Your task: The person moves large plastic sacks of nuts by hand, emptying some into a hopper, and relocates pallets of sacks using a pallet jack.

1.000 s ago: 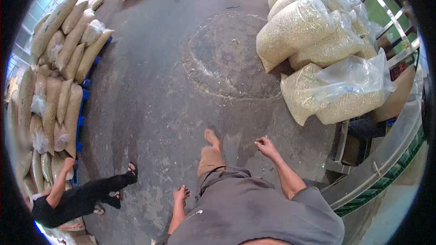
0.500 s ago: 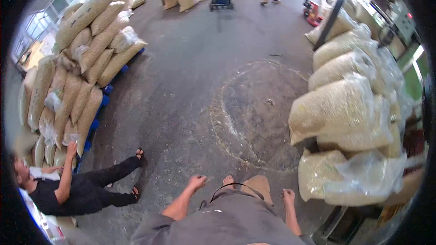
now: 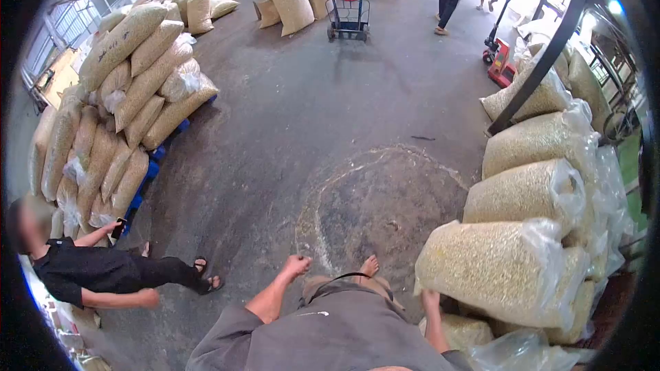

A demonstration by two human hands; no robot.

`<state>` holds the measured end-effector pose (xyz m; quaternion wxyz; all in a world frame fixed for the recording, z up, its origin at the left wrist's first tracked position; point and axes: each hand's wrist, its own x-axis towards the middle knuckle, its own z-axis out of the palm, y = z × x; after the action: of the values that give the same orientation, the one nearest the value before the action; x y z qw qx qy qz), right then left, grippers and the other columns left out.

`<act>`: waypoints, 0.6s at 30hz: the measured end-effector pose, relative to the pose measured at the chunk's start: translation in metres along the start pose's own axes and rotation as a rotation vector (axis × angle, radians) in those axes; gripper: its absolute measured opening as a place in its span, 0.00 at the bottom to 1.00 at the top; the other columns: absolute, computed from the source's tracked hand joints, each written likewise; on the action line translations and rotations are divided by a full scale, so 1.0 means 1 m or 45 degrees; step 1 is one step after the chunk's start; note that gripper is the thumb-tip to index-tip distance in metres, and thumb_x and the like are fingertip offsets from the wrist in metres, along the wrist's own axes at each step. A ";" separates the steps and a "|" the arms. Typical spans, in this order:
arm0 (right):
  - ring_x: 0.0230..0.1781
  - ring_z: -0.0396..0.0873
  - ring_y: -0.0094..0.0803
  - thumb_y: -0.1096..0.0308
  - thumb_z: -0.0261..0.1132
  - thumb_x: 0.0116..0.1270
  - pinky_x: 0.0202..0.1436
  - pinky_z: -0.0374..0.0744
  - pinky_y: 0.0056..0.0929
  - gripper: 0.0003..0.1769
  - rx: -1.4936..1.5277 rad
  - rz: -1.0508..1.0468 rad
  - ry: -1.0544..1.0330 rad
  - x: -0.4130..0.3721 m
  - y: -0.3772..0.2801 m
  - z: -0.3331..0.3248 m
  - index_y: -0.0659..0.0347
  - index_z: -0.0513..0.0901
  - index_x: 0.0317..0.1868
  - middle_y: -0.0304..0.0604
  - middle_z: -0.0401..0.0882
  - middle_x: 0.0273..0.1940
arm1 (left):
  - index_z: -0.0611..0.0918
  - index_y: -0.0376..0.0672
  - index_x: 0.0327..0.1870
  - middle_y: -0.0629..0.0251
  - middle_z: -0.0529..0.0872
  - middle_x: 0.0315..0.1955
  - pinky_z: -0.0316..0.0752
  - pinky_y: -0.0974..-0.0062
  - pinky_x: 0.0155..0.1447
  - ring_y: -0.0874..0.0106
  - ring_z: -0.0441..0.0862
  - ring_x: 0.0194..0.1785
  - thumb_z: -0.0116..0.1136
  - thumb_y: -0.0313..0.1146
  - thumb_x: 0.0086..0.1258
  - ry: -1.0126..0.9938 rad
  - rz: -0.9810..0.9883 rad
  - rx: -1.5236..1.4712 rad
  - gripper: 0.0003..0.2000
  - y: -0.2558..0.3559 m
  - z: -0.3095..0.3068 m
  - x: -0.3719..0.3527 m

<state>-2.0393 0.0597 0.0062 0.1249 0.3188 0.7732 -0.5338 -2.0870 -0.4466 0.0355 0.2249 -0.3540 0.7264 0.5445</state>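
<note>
My left hand (image 3: pixel 297 266) is held out ahead of my body over the floor, its fingers curled in with nothing visible in them. My right hand (image 3: pixel 431 299) hangs at my side, fingers curled, and overlaps the lower left corner of a plump clear plastic sack (image 3: pixel 481 264) filled with pale, grain-like pieces. Below that sack, another filled sack (image 3: pixel 464 332) is partly covered by my right forearm and loose clear plastic (image 3: pixel 526 354). One bare foot (image 3: pixel 370 266) shows in front of my grey shirt (image 3: pixel 337 333).
More filled sacks (image 3: pixel 526 189) line the right, beside a dark slanted post (image 3: pixel 543 72). A red pallet jack (image 3: pixel 504 62) and a hand truck (image 3: pixel 348 17) stand farther off. At left, a person (image 3: pixel 96 271) holding a phone (image 3: pixel 118 228) stands by stacked sacks (image 3: pixel 148 75) on blue pallets (image 3: pixel 152 165).
I have moved forward, so the right-hand sacks are nearer and my right hand is beside one. The person at left has lowered an arm. Another person far off has moved right.
</note>
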 end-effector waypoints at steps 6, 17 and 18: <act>0.23 0.75 0.23 0.59 0.61 0.65 0.22 0.72 0.22 0.12 -0.040 -0.200 -0.087 0.213 -0.212 0.006 0.61 0.78 0.36 0.37 0.76 0.26 | 0.83 0.34 0.39 0.63 0.84 0.28 0.74 0.76 0.29 0.73 0.81 0.28 0.58 0.42 0.63 -0.007 -0.244 0.065 0.17 0.047 0.041 0.049; 0.22 0.77 0.29 0.61 0.62 0.62 0.24 0.75 0.28 0.14 -0.149 0.022 -0.219 0.387 -0.378 0.071 0.67 0.78 0.35 0.42 0.79 0.25 | 0.84 0.38 0.35 0.62 0.84 0.24 0.71 0.75 0.26 0.72 0.80 0.24 0.58 0.47 0.61 -0.058 -0.397 0.266 0.18 0.225 0.057 0.271; 0.18 0.76 0.28 0.62 0.63 0.63 0.17 0.72 0.27 0.14 -0.157 0.071 -0.285 0.387 -0.390 0.071 0.66 0.77 0.31 0.42 0.77 0.24 | 0.84 0.38 0.35 0.62 0.84 0.24 0.71 0.73 0.26 0.72 0.80 0.24 0.58 0.47 0.61 0.066 -0.330 0.060 0.18 0.262 0.056 0.291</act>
<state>-2.5906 0.0464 0.0623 0.2445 0.2705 0.7767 -0.5136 -2.4774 -0.4308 -0.0231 0.2828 -0.4536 0.6927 0.4843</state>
